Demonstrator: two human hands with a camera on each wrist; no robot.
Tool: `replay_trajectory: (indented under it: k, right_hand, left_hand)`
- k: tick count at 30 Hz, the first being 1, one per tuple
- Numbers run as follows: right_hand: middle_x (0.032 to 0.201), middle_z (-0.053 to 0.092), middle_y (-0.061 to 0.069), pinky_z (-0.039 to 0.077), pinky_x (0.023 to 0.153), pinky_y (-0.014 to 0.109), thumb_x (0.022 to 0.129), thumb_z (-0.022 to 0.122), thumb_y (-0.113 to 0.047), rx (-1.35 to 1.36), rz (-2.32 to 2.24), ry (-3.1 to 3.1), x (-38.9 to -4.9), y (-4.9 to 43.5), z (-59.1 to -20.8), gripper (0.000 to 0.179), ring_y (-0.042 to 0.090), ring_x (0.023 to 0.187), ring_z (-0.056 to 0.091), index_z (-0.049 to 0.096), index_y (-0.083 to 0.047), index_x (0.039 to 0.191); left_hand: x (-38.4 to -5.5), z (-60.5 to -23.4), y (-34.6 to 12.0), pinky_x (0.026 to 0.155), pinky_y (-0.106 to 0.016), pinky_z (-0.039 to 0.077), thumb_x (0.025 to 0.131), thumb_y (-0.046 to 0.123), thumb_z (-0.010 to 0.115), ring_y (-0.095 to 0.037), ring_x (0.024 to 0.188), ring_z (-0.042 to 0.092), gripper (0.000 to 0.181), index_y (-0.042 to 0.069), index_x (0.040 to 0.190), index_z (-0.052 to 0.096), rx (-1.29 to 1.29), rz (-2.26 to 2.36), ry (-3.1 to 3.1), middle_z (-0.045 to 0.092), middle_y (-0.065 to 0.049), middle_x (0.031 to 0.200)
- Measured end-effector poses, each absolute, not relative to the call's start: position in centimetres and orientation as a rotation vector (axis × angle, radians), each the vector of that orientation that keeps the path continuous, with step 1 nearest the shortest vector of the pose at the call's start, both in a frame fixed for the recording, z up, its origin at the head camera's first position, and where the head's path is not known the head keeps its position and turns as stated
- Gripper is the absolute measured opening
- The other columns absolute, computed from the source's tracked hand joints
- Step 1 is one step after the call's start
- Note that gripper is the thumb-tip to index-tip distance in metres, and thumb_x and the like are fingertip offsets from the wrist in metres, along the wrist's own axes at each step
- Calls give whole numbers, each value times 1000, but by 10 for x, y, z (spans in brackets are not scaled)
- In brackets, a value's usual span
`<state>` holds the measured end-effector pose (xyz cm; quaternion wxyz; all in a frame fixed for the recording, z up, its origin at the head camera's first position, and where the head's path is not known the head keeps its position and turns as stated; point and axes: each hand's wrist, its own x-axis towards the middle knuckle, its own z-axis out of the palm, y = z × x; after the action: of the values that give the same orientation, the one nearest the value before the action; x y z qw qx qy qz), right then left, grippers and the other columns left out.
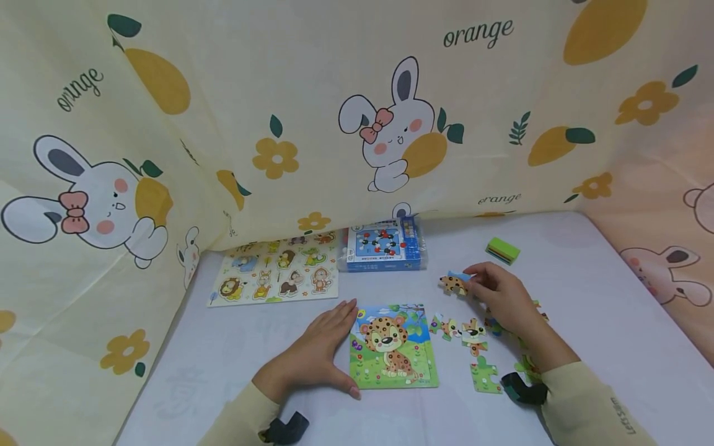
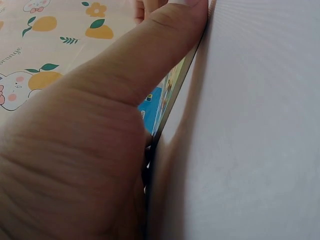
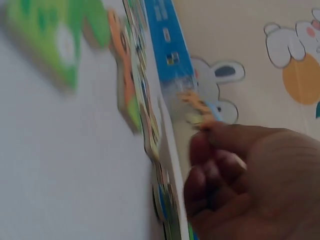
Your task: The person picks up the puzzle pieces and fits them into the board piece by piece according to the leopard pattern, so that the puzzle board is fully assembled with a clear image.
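Note:
A square puzzle board with a leopard cub picture lies on the white table. My left hand rests along its left side, thumb and fingers spread, fingertips at the upper left corner and thumb at the lower left. In the left wrist view the thumb runs along the board's edge. Up and right of the board, my right hand pinches a spotted orange and blue puzzle piece between thumb and fingers. The right wrist view shows that piece held above the table.
Loose puzzle pieces lie right of the board, some partly hidden under my right forearm. A green piece is nearest me. Behind are an animal board, a blue box and a green block. A printed curtain hangs behind.

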<state>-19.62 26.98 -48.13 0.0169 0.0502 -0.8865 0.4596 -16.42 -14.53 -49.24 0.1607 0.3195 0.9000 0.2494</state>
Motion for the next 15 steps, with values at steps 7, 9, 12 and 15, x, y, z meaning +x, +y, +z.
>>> replay_trajectory:
  k: [7, 9, 12, 15]
  right_hand:
    - [100, 70, 12, 61, 71, 30, 109, 70, -13, 176, 1685, -2639, -189, 249, -467, 26, 26, 84, 71, 67, -1, 131]
    - [101, 70, 12, 62, 74, 30, 108, 71, -12, 161, 1732, -2636, -187, 241, -463, 25, 26, 85, 71, 68, -1, 131]
    - [103, 69, 13, 62, 75, 29, 109, 70, -11, 161, 1797, -2648, -183, 231, -458, 27, 28, 89, 72, 68, -1, 134]
    - [105, 69, 12, 61, 72, 29, 110, 69, -12, 181, 1838, -2681, -179, 221, -455, 30, 29, 94, 74, 68, -1, 138]
  left_hand:
    - [-164, -493, -146, 132, -48, 4, 61, 80, 92, -18, 165, -2, 155, 8, 175, 16, 920, 700, 2583, 2, 1, 182]
    - [-164, -493, -146, 132, -49, 5, 61, 79, 93, -19, 165, -1, 155, 7, 175, 16, 921, 702, 2587, 3, 0, 182]
    - [-163, -491, -145, 132, -50, 5, 61, 78, 94, -20, 166, 0, 154, 6, 174, 18, 919, 718, 2584, 5, -1, 182]
    - [-163, -490, -145, 132, -51, 5, 62, 77, 94, -20, 166, 0, 153, 6, 174, 19, 918, 729, 2578, 6, -2, 182]
